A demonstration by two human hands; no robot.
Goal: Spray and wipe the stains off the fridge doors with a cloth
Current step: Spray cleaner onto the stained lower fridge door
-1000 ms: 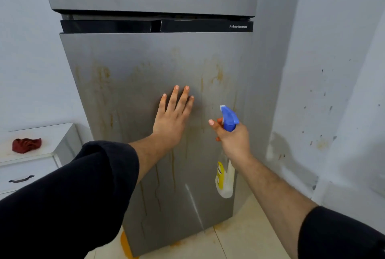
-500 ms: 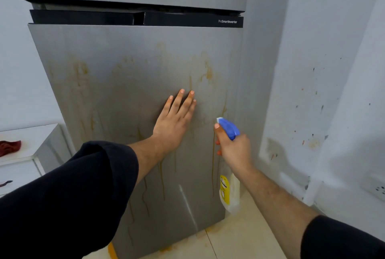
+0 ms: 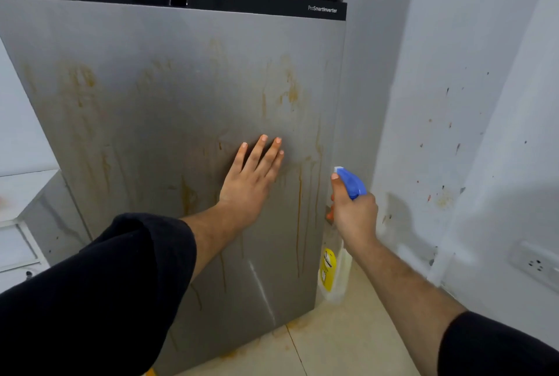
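Left hand (image 3: 251, 182) lay flat, fingers straight, on the lower fridge door (image 3: 169, 109), right of middle among orange-brown stains (image 3: 292, 93) and drip runs. Right hand (image 3: 355, 212) gripped the spray bottle (image 3: 351, 183) just right of the door edge, blue nozzle aimed left. Trigger mostly hidden by fingers; bottle body half hidden behind the wrist, yellow label showing. Upper door cut off at top. White cabinet (image 3: 27, 191) at left, cut off. Speckled wall (image 3: 453, 103) at right.
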